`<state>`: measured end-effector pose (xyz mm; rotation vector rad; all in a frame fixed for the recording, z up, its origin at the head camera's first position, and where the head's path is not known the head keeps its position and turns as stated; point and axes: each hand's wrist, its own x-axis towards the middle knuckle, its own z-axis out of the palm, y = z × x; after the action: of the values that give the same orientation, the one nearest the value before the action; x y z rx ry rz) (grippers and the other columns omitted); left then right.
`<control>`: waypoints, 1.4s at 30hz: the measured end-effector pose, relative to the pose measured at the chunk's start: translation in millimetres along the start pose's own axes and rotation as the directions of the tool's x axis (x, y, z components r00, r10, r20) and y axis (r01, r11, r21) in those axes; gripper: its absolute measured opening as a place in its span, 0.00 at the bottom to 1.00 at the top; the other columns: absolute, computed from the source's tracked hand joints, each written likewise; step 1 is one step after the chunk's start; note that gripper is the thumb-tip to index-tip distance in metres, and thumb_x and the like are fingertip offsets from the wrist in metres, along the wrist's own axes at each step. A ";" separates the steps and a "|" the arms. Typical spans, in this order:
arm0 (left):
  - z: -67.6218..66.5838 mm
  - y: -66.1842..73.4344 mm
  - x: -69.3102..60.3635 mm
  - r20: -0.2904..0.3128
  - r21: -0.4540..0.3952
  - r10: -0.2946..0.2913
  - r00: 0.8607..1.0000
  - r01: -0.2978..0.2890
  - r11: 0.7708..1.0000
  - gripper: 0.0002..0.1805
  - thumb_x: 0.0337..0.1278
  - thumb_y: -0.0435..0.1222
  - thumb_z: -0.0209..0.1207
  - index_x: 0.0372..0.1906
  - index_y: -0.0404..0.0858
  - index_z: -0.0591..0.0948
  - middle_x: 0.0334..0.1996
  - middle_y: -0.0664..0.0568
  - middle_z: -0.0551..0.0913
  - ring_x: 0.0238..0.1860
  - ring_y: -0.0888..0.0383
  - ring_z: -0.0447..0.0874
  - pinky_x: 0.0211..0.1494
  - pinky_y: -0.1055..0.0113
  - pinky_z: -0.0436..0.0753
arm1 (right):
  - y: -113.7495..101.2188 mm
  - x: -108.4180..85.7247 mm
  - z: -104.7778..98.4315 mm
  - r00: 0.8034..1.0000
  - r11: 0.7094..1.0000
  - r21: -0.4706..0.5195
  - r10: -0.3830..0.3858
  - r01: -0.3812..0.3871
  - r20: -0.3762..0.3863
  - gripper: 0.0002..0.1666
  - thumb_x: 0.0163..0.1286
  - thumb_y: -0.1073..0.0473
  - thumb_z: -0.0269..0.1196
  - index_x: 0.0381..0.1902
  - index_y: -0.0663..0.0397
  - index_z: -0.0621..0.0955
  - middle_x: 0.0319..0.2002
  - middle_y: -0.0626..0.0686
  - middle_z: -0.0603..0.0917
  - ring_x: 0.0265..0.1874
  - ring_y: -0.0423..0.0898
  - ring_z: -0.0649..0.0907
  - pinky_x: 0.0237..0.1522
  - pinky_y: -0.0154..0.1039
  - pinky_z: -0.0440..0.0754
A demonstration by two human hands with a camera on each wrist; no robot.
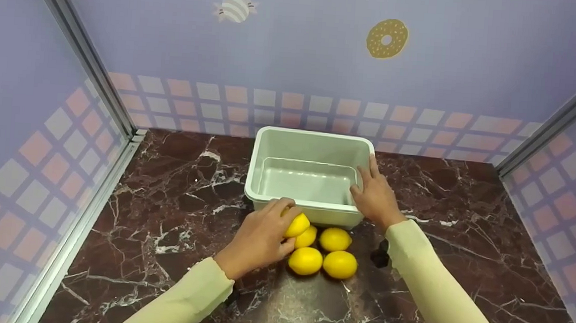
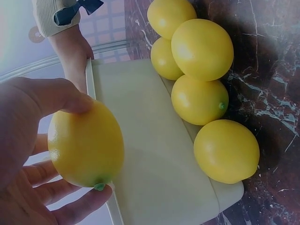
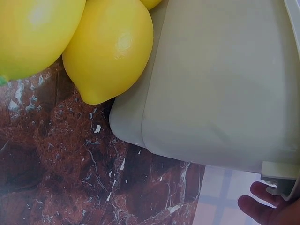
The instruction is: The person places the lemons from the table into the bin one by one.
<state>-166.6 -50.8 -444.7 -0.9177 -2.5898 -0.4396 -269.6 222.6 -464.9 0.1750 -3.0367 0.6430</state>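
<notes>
My left hand [image 1: 261,234] pinches a yellow lemon [image 1: 297,225] at the container's near side. In the left wrist view, the thumb and fingers are round that lemon [image 2: 86,145], whose green tip points down. Several other lemons [image 1: 340,264] lie close together on the tabletop, against or near the container's front wall. The right hand [image 1: 378,197] grips the right rim of the pale, rectangular container [image 1: 254,169], some fingers inside it. In the right wrist view only fingertips [image 3: 260,208] of that hand show, beside the rim.
The dark red marbled tabletop [image 1: 175,184] runs back to a purple wall [image 1: 305,56] with checks and sweets on it. Side panels with metal frames [image 1: 84,213] stand left and right. A small dark object [image 1: 380,255] is near the right sleeve.
</notes>
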 end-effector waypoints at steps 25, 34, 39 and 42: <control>-2.5 1.7 10.6 0.001 -0.009 -0.005 1.000 0.005 1.000 0.27 0.43 0.40 0.65 0.54 0.44 0.75 0.51 0.51 0.77 0.45 0.56 0.77 0.37 0.64 0.83 | 3.2 0.4 0.4 0.999 0.998 0.061 -0.028 0.029 -0.015 0.35 0.72 0.46 0.53 0.69 0.61 0.66 0.78 0.59 0.43 0.68 0.68 0.64 0.68 0.63 0.62; -3.5 3.1 15.2 0.006 0.004 -0.007 1.000 0.007 1.000 0.28 0.43 0.41 0.66 0.54 0.44 0.75 0.52 0.50 0.77 0.46 0.55 0.78 0.37 0.62 0.83 | 4.7 0.7 -0.6 0.999 0.996 0.083 -0.042 0.042 -0.007 0.36 0.71 0.44 0.54 0.69 0.61 0.66 0.78 0.60 0.42 0.71 0.67 0.59 0.71 0.61 0.58; -4.4 3.6 16.6 0.005 0.008 -0.005 1.000 0.005 1.000 0.28 0.42 0.41 0.67 0.54 0.44 0.75 0.52 0.50 0.77 0.47 0.54 0.78 0.37 0.62 0.84 | 4.3 0.1 -1.6 0.999 0.995 0.094 -0.030 0.029 0.013 0.37 0.72 0.42 0.54 0.69 0.59 0.66 0.78 0.58 0.41 0.72 0.66 0.58 0.71 0.61 0.57; -4.4 3.3 16.8 -0.004 0.008 -0.003 1.000 0.003 1.000 0.28 0.42 0.41 0.67 0.54 0.43 0.76 0.52 0.49 0.78 0.47 0.54 0.78 0.37 0.61 0.84 | 4.4 -0.2 -2.3 0.999 0.995 0.094 -0.037 0.034 0.035 0.37 0.72 0.43 0.53 0.70 0.60 0.65 0.78 0.58 0.40 0.73 0.64 0.56 0.71 0.61 0.57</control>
<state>-175.7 -41.1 -433.0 -0.9098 -2.5875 -0.4314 -269.9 227.6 -464.6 0.2456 -3.0320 0.7884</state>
